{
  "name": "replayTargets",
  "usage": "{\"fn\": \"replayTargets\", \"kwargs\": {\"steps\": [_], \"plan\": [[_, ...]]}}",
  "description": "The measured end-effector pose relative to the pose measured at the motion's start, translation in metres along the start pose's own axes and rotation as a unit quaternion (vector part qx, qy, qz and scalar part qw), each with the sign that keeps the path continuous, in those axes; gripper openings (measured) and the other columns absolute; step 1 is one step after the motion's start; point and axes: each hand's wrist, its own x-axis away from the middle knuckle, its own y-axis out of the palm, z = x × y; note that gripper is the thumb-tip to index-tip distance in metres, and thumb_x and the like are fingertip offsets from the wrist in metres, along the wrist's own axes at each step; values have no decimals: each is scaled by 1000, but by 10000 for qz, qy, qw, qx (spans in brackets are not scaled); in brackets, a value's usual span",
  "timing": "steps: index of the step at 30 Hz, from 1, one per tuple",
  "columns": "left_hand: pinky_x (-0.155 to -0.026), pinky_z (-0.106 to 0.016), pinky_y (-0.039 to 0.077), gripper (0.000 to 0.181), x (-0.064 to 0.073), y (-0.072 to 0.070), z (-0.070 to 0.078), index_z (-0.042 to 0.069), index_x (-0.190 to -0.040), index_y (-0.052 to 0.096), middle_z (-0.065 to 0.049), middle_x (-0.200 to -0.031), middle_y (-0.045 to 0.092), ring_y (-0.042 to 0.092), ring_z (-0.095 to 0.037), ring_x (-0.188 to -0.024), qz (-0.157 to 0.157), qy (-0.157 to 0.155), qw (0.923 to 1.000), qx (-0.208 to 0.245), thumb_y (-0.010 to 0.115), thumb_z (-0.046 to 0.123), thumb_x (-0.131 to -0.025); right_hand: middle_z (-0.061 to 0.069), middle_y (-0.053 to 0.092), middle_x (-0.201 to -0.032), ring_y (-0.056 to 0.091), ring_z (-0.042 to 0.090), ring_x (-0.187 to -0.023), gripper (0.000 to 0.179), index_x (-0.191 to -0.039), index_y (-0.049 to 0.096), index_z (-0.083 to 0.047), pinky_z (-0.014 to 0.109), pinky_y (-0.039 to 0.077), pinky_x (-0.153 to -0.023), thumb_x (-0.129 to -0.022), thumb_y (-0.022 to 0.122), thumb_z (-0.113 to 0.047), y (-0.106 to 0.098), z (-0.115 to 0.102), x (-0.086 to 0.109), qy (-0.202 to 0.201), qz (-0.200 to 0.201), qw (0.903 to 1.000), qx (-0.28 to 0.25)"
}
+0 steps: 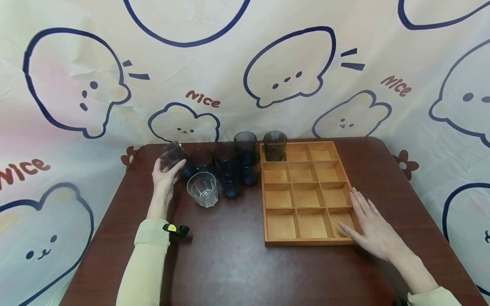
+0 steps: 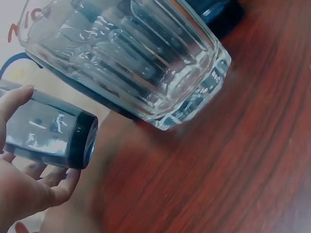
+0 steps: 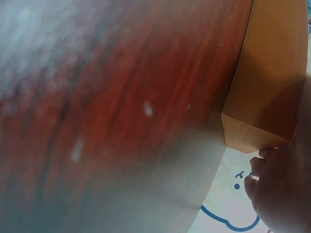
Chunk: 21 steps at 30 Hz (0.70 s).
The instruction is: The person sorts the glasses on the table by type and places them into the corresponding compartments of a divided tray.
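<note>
At the table's back left, my left hand [image 1: 163, 178] grips a smoky dark drinking glass [image 1: 171, 155], thumb on one side and fingers on the other. The glass is tilted; its thick dark base shows in the left wrist view. Just to its right stands a clear faceted glass [image 1: 203, 190], large in the left wrist view. My right hand [image 1: 377, 233] rests along the right edge of a wooden compartment tray [image 1: 306, 243], fingers straight and thumb over the front right compartment. One dark glass [image 1: 274, 146] stands in the tray's back left compartment.
Several dark blue glasses [image 1: 228, 168] stand close together between the left hand and the tray, overlapping in the head view. The brown wooden table [image 1: 229, 263] meets a printed cloth backdrop [image 1: 229, 63] at the back and sides.
</note>
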Motion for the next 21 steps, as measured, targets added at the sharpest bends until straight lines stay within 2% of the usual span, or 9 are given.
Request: {"fn": "replayTargets", "kwargs": {"steps": [4,9,18,21], "plan": [[-126,-52,48,84,5,-3,5,33,-165,43,-13,-167,52,60,-22,-146,101,155,9992,-341,87,17,-94,25,15,-183,18,42,-171,103,-174,11,2,21,-15,-135,-106,67,-52,0,0,0,-32,27,10000,11],[-125,-50,49,89,13,-9,10,32,-169,38,-12,-171,48,56,-26,-151,220,410,9955,-828,87,24,-95,26,16,-183,18,42,-171,103,-174,11,2,22,-15,-136,-107,67,-52,1,1,0,-82,70,9999,31],[-126,-48,49,87,28,-16,19,30,-168,40,-10,-168,51,55,-23,-150,376,728,9900,-1153,87,28,-95,26,17,-183,18,41,-171,103,-174,11,2,21,-14,-136,-106,67,-51,1,1,0,-108,111,9999,39],[-127,-50,48,86,34,-17,22,30,-166,42,-10,-167,52,54,-26,-151,434,823,9872,-1293,88,29,-94,25,16,-183,18,41,-171,103,-175,11,2,21,-14,-136,-106,67,-51,0,1,0,-99,106,9999,28]]}}
